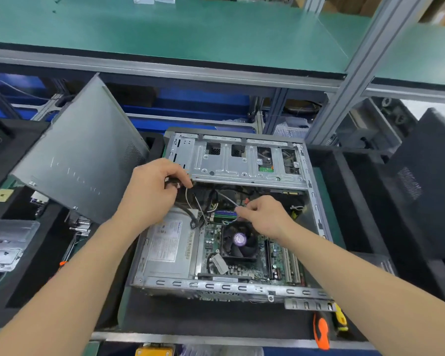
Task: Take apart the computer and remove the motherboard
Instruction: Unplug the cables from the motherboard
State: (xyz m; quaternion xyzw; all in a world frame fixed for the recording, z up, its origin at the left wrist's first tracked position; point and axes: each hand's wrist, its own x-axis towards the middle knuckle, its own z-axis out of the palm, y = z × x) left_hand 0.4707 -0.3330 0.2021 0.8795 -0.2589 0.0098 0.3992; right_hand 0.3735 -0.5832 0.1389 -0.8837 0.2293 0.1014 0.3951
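Note:
An open computer case [224, 287] lies on its side on a black mat. Inside it I see the green motherboard [261, 255] with a black cooler fan [239, 241], and a silver power supply [166, 249] to its left. A metal drive cage [238, 160] spans the far end. My left hand [152, 191] grips a bundle of black cables [190, 217] near the cage's left corner. My right hand [263, 214] pinches a thin grey wire [226, 199] above the board's far edge.
The removed grey side panel [85, 160] leans to the left of the case. An orange-handled tool [321, 332] and a yellow one [341, 318] lie at the near right of the mat. Metal parts [5, 244] sit at the left. A green shelf [165, 29] runs above.

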